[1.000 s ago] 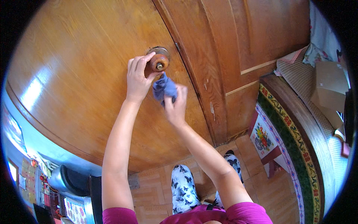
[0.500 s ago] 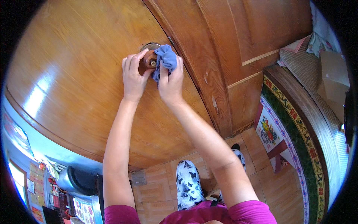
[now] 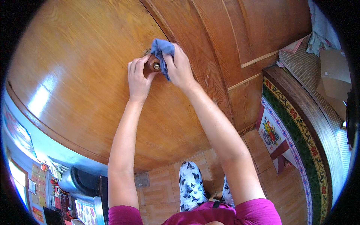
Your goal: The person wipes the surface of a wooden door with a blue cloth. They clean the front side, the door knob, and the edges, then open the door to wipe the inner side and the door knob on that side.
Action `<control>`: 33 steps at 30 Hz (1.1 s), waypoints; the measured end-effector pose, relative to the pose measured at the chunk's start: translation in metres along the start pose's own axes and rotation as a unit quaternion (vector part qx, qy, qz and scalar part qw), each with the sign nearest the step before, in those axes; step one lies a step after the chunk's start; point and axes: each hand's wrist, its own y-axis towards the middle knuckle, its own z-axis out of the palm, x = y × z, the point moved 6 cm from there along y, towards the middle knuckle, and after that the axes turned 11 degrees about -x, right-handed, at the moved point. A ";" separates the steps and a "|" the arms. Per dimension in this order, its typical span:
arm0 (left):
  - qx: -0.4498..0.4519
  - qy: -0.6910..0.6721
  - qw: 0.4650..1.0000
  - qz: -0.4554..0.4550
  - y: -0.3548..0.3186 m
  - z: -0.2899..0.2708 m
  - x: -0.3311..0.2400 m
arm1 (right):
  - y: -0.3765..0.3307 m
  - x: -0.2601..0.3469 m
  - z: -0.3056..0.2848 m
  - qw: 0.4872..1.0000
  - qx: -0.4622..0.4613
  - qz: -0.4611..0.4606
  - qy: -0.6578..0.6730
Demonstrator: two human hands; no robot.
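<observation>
A round reddish-brown door knob with a metal centre sticks out from a glossy wooden door. My left hand grips the knob from its left side, fingers curved over the top and thumb underneath. In my right hand a crumpled blue cloth is bunched, pressed against the upper right of the knob. The cloth and fingers hide part of the knob's right side and the plate behind it.
Right of the door runs a brown wooden frame with panels. A tiled ledge with a dark wooden edge curves along the right, with a cardboard box on it. A black rounded object stands at lower left.
My right hand has turned and shifted a little to the right. The cloth has moved up over the knob's top right, showing more of its front. My left hand stays on the knob.
</observation>
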 end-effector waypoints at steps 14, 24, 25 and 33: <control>0.080 -0.070 0.994 0.029 0.008 -0.007 -0.002 | -0.049 0.002 -0.021 0.977 -0.169 -0.017 -0.129; 0.033 -0.069 0.997 0.014 0.000 -0.003 0.003 | -0.008 -0.012 -0.007 0.994 0.046 -0.045 -0.085; 0.029 -0.068 0.997 0.014 -0.001 -0.002 0.004 | -0.023 -0.012 -0.006 0.994 0.001 -0.061 -0.089; 0.031 -0.118 0.992 -0.024 -0.005 -0.012 0.002 | -0.142 -0.026 0.040 0.980 0.081 0.171 -0.065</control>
